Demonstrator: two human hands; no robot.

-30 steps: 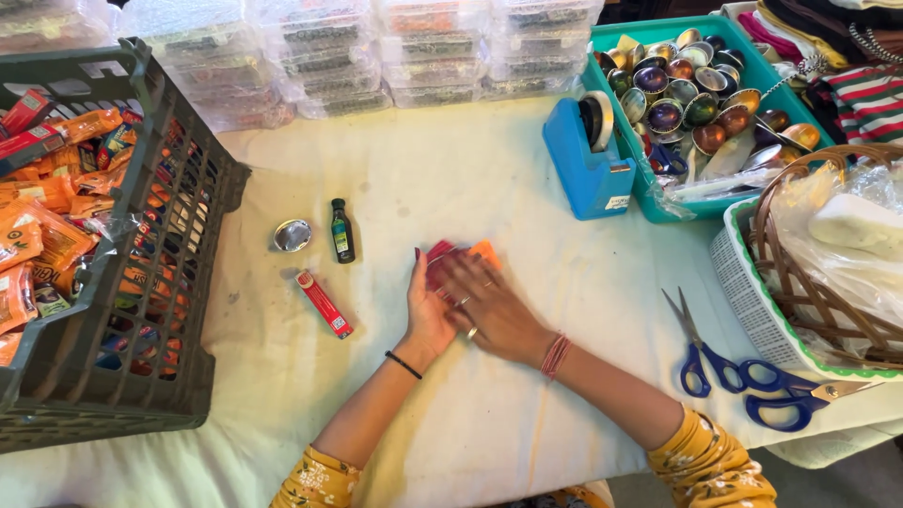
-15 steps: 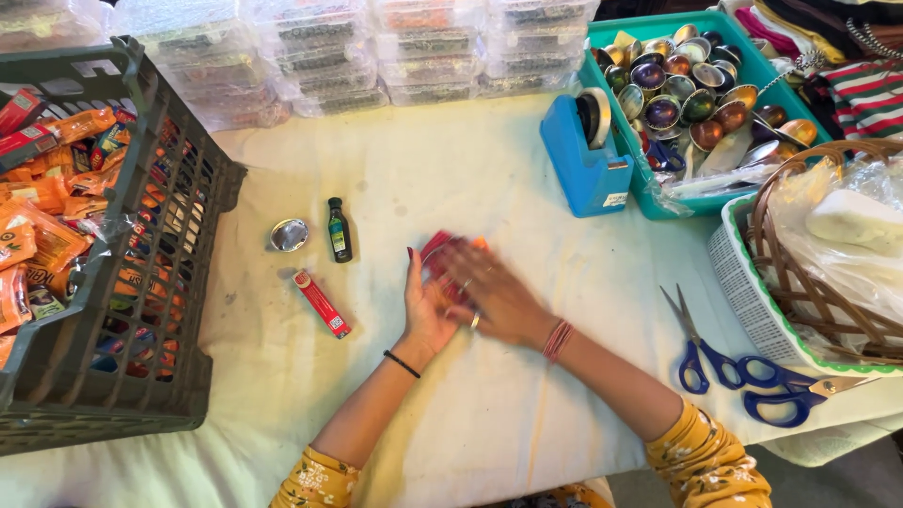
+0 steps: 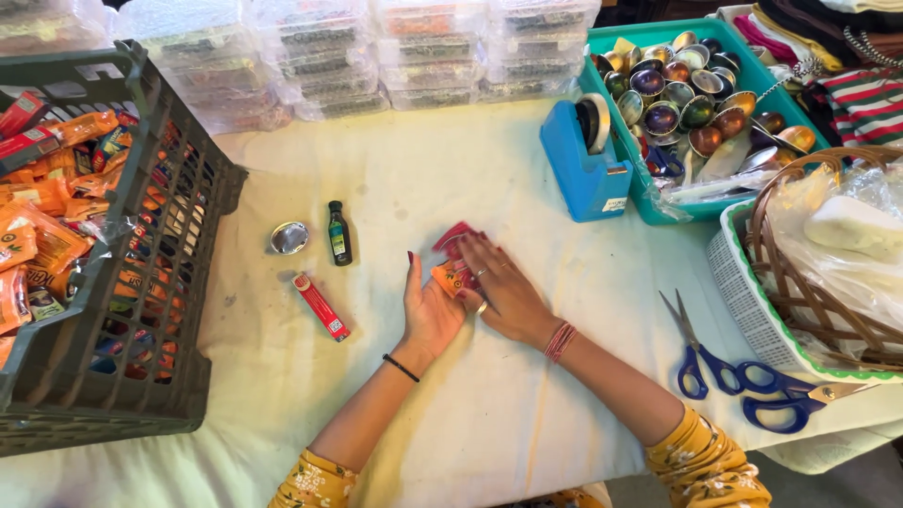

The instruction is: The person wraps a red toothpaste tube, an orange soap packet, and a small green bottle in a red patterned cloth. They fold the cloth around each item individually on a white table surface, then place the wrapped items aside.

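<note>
On the white cloth (image 3: 423,169), both hands meet: left hand (image 3: 431,310) palm-up, right hand (image 3: 503,292) flat on top, sandwiching small red-orange packets (image 3: 453,259), crinkly and partly hidden.

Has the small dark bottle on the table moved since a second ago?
No. The small dark bottle stands in the same spot beside the round silver tin, above the red tube.

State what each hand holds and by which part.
Both the left hand and right hand press small red and orange packets between them on the cloth; the exact grip is hidden.
</note>
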